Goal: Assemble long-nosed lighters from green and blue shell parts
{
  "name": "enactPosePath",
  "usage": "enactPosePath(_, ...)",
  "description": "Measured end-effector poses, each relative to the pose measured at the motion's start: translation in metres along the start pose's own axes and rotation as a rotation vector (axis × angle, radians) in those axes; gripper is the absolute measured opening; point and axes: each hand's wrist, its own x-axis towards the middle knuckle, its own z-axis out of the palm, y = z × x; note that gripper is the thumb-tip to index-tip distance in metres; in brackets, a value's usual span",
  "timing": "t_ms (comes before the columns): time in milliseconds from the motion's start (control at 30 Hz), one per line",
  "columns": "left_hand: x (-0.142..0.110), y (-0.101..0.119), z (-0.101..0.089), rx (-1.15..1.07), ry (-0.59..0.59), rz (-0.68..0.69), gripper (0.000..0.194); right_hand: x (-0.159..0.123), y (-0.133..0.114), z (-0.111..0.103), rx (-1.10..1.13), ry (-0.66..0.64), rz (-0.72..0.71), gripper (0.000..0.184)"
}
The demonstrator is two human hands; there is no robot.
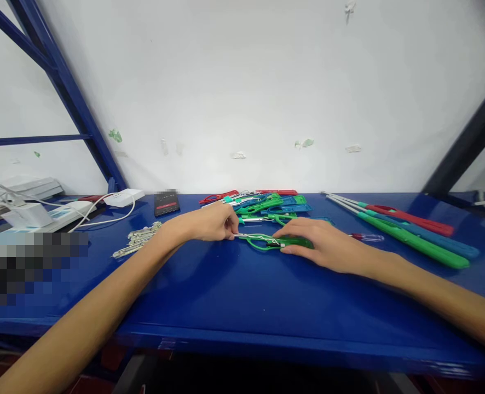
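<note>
A green plastic lighter shell [263, 241] with a thin metal tube lies on the blue table [242, 295] between my hands. My left hand [212, 222] is closed in a pinch on the metal tube end at its left. My right hand [322, 243] lies over the green handle at its right, fingers curled and pressing it down. Just behind them sits a heap of green, blue and red shells [267, 203].
Several metal tubes [138, 242] lie left of my left hand. Three long assembled lighters, red, blue and green [406, 232], lie at the right. A small clear part [368, 237] is beside my right hand. A black device [166, 202], white boxes and cables [62, 210] sit back left.
</note>
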Motion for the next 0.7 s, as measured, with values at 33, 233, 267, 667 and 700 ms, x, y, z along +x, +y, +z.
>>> enactPosePath(33, 0.0, 0.001, 0.0, 0.009, -0.005, -0.005, 0.042, 0.0, 0.0, 0.0, 0.003, 0.001, 0.003, 0.035)
enactPosePath(233, -0.004, 0.012, -0.003, 0.041, -0.018, -0.046, 0.041, -0.001, -0.001, -0.001, 0.028, 0.006, 0.017, 0.036)
enactPosePath(267, -0.005, 0.015, -0.004, 0.043, -0.014, -0.051, 0.041, -0.001, -0.001, -0.001, 0.033, 0.006, 0.019, 0.036)
enactPosePath(667, -0.007, 0.04, -0.001, -0.112, 0.068, 0.084, 0.026, -0.004, -0.011, -0.008, 0.127, -0.008, 0.031, 0.044)
enactPosePath(700, -0.006, 0.041, 0.001, -0.14, 0.059, 0.106, 0.024, -0.004, -0.013, -0.009, 0.134, -0.009, 0.028, 0.043)
